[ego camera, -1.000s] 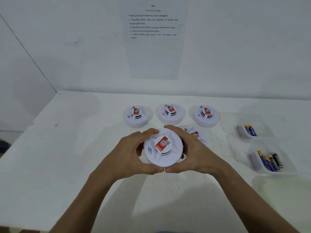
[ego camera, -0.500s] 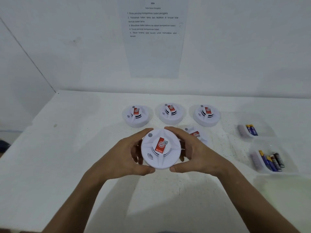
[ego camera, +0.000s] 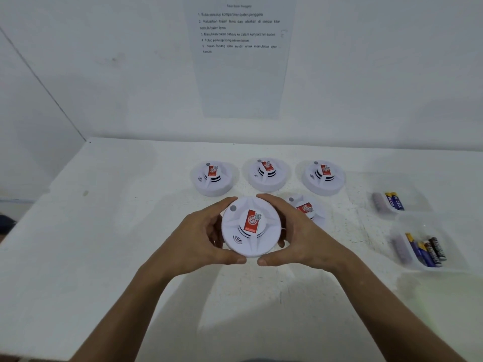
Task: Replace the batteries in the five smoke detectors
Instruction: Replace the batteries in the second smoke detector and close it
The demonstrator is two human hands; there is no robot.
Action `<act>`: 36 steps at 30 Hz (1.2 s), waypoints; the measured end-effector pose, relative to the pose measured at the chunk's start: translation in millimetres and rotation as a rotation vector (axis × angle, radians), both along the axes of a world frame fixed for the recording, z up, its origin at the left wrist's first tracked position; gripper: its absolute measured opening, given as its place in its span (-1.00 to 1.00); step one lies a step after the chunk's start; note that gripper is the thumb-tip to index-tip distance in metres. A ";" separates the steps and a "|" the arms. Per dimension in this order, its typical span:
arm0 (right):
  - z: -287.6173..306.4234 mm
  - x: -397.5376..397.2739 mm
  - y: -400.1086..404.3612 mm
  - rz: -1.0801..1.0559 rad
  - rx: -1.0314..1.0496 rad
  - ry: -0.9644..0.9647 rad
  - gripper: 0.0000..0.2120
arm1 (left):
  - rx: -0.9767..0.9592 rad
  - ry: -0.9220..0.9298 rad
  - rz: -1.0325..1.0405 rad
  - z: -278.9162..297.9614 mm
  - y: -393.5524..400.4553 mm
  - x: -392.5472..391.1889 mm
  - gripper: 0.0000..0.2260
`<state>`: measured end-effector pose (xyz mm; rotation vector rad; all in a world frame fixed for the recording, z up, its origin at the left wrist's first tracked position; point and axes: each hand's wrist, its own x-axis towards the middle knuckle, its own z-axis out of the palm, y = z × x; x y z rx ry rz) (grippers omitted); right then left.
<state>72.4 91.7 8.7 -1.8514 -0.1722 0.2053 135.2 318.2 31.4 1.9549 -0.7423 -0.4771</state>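
I hold a round white smoke detector [ego camera: 251, 227] with a red label between both hands, above the middle of the white table [ego camera: 104, 244]. My left hand [ego camera: 201, 239] grips its left rim and my right hand [ego camera: 300, 236] grips its right rim, thumbs under the near edge. Three more detectors sit in a row behind: left [ego camera: 213, 177], middle [ego camera: 266, 173], right [ego camera: 324, 176]. Another detector [ego camera: 307, 209] lies partly hidden behind my right hand.
At the right stand two clear trays: the far tray [ego camera: 418, 202] holds two blue-and-yellow batteries [ego camera: 394, 201], the near tray [ego camera: 454, 257] holds several batteries [ego camera: 427, 249]. A printed instruction sheet [ego camera: 239, 56] hangs on the back wall. The table's left edge drops off.
The held detector has turned anticlockwise in my hands; its red label went from slanted to nearly upright. It also shifted slightly left and up. The other detectors stayed put.
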 end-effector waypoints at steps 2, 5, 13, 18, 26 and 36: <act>1.0 0.9 0.4 -0.014 -0.011 -0.011 -0.10 | 0.001 -0.001 -0.008 -0.7 -0.5 0.7 -0.23; -0.2 1.0 1.3 -0.026 -0.009 -0.012 -0.12 | 0.005 -0.005 -0.014 -4.3 0.3 2.5 -0.22; -7.6 -1.3 7.6 -0.101 0.068 0.004 -0.09 | 0.040 -0.050 0.016 -11.7 2.5 4.0 -0.27; -4.8 1.1 7.3 -0.073 0.042 0.007 -0.07 | 0.023 -0.032 -0.015 -13.0 3.8 5.0 -0.27; -4.5 5.6 7.8 -0.086 0.029 -0.011 -0.11 | 0.025 -0.037 -0.028 -14.9 2.3 9.8 -0.26; -8.0 8.4 9.6 -0.100 0.019 -0.018 -0.11 | 0.022 -0.024 0.019 -19.7 0.8 12.0 -0.17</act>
